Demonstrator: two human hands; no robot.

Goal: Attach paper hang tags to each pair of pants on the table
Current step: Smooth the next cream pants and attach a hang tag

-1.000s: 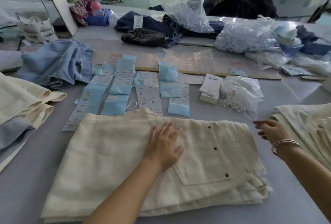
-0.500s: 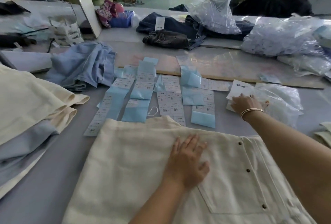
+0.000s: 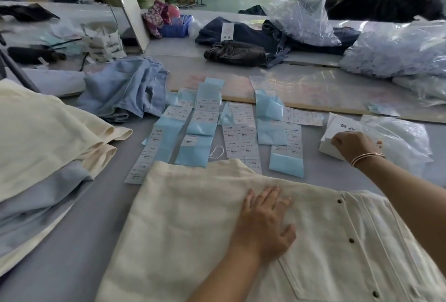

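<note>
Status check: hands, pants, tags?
Left hand flat on cream pants. Right hand at white tag stack, fingers curled, grip unclear. No tag attached yet. Nothing in the way.

The right hand (image 3: pixel 352 143) hides its fingertips; the tag print (image 3: pixel 241 132) is unreadably small.

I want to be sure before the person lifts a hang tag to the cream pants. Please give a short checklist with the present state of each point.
1. Cream pants lie flat on the table: ok.
2. Left hand rests open on the pants and steadies them: ok.
3. Right hand is at the white tag stack: ok.
4. One single tag is in the grip: cannot tell, the fingers hide it.
5. String loop lies free near the pants' top edge: ok.
6. A tag is already on these pants: not ok, none visible.
</note>
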